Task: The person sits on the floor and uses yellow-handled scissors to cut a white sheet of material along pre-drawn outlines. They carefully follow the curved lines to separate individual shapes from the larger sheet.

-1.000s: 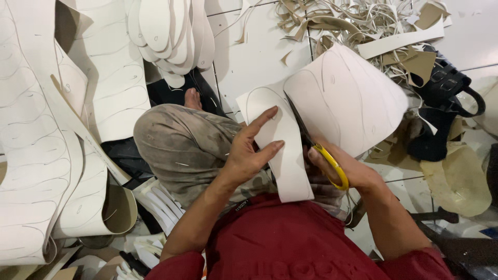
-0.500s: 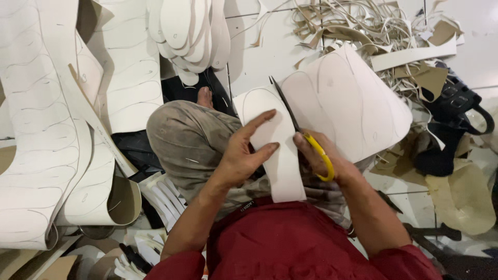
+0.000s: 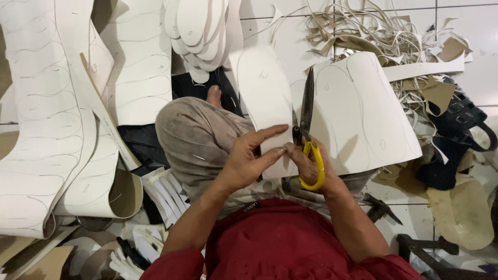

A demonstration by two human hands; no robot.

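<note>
The white, sole-shaped strip of sheet material (image 3: 264, 98) lies over the person's bent knee, which props it up for cutting. The left hand (image 3: 246, 161), fingers spread nearly flat, presses the strip's near end to steady it. Just right of the strip, the right hand (image 3: 311, 168) is closed through the yellow-handled scissors (image 3: 309, 129), blades parting it from the larger white sheet with traced outlines (image 3: 363, 114). Beyond the strip lies a stack of cut white soles (image 3: 199, 31).
</note>
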